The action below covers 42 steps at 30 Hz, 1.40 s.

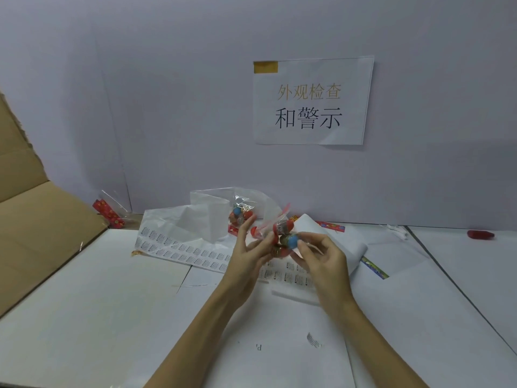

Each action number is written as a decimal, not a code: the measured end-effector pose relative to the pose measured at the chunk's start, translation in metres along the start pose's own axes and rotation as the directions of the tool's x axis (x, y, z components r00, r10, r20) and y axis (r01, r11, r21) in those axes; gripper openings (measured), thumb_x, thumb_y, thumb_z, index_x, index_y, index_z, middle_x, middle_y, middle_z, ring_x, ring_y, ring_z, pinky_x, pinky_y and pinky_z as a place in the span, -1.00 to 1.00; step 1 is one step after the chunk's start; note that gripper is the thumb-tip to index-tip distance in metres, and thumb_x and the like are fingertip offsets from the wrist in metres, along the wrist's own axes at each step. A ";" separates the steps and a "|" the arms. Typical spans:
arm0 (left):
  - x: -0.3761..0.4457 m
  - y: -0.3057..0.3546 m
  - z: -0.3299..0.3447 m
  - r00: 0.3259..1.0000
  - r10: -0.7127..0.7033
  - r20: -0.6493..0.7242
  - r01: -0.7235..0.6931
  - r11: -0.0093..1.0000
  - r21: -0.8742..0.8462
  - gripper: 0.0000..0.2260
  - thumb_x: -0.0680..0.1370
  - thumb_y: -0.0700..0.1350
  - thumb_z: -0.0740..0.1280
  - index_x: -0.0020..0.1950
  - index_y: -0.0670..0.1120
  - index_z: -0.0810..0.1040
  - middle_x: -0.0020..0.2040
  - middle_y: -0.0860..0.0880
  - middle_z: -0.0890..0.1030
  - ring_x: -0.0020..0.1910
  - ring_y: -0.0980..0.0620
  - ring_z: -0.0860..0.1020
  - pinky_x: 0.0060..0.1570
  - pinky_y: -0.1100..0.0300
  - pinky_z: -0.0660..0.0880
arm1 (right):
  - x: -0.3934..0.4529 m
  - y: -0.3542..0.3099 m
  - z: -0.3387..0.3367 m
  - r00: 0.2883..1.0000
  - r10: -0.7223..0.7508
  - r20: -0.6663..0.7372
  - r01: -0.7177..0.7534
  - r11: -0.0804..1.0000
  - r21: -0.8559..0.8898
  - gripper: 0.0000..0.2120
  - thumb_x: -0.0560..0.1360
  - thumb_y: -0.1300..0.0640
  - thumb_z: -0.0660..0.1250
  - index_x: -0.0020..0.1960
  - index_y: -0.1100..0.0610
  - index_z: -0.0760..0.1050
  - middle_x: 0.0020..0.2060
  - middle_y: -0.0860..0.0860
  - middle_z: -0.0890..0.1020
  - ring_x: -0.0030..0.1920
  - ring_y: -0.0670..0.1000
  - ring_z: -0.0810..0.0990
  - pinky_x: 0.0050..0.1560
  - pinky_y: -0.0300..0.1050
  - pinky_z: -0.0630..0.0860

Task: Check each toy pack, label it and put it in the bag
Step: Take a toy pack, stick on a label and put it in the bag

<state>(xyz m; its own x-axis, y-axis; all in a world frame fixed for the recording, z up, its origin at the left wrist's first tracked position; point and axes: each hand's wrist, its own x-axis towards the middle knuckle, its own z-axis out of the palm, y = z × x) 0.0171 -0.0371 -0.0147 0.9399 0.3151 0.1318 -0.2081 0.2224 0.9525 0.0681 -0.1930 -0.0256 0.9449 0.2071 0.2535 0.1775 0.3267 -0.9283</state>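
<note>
Toy pack (275, 233) sits raised above the label sheet (195, 252), pinched between your left hand (251, 247) and right hand (319, 256); you seem to be checking it. Next, peel a label, stick it on, then reach the bag (212, 208) behind.

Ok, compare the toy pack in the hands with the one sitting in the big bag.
The held toy pack is up off the table, gripped by the left hand and right hand; the bagged toy pack rests untouched inside the large clear bag. The held one shows plainly, the bagged one through plastic. Both hold red and blue toys.
</note>
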 end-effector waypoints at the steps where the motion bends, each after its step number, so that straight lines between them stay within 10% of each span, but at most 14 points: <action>1: -0.001 -0.003 0.000 1.000 0.009 0.029 -0.009 1.000 0.004 -0.39 0.56 -0.02 0.49 0.53 0.27 0.32 0.25 -0.08 0.69 0.25 -0.14 0.66 0.25 -0.05 0.59 | 0.001 -0.001 -0.002 0.996 0.088 0.017 -0.089 0.992 0.086 -0.86 0.60 0.29 0.40 0.15 0.22 0.62 0.08 0.12 0.73 0.13 0.11 0.73 0.04 -0.11 0.68; 7: -0.002 -0.004 0.000 0.977 0.211 -0.027 -0.206 0.970 0.127 -0.54 0.60 0.01 0.45 0.46 0.24 0.44 0.27 -0.02 0.67 0.22 -0.10 0.68 0.10 0.00 0.66 | 0.002 -0.002 -0.001 0.974 0.172 0.150 -0.190 0.975 0.117 -0.81 0.65 0.27 0.33 0.23 0.30 0.60 0.12 0.19 0.72 0.12 0.14 0.74 0.06 -0.09 0.68; 11: 0.002 -0.008 -0.004 0.910 0.388 -0.146 -0.320 0.882 0.346 -0.84 0.67 -0.21 0.35 0.13 0.01 0.68 0.10 0.02 0.71 0.02 0.01 0.70 -0.07 0.14 0.64 | 0.008 0.002 -0.014 0.983 -0.072 0.171 0.148 0.860 -0.488 -0.67 0.68 0.34 0.23 0.29 0.00 0.59 0.11 -0.02 0.69 0.08 -0.10 0.71 0.22 -0.13 0.62; 16: 0.002 -0.024 -0.008 0.871 0.491 0.006 -0.278 0.483 0.831 -0.78 0.59 -0.25 0.42 0.20 -0.05 0.68 0.18 -0.12 0.52 0.14 -0.09 0.52 0.17 0.03 0.53 | 0.011 0.016 -0.025 0.934 -0.035 0.355 0.333 0.440 -0.834 -0.55 0.61 0.22 0.39 0.48 0.09 0.45 0.30 0.02 0.60 0.33 0.03 0.55 0.36 -0.19 0.39; 23: 0.006 -0.045 -0.012 0.935 0.267 0.234 -0.275 0.127 0.953 -0.76 0.64 0.10 0.32 0.28 0.11 0.62 0.56 -0.03 0.19 0.48 -0.10 0.19 0.34 0.03 0.20 | 0.011 0.022 -0.025 0.923 0.072 0.378 0.335 0.333 -0.882 -0.65 0.66 0.08 0.33 0.43 0.10 0.50 0.36 -0.02 0.55 0.42 0.01 0.46 0.44 -0.12 0.37; 42: 0.007 -0.043 -0.006 0.890 0.398 0.222 -0.307 0.164 0.938 -0.87 0.57 -0.09 0.44 0.11 0.00 0.63 0.52 -0.13 0.33 0.47 -0.21 0.27 0.33 -0.10 0.23 | 0.012 0.032 -0.022 0.943 -0.039 0.329 0.321 0.357 -0.877 -0.66 0.67 0.03 0.31 0.42 0.04 0.52 0.35 -0.01 0.57 0.45 0.02 0.45 0.49 -0.05 0.32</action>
<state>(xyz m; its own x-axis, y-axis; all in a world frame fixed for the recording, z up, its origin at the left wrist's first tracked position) 0.0310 -0.0394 -0.0564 0.8137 0.1646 0.5575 -0.0686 -0.9252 0.3733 0.0916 -0.2001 -0.0586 0.7941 0.4862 0.3647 0.6077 -0.6262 -0.4884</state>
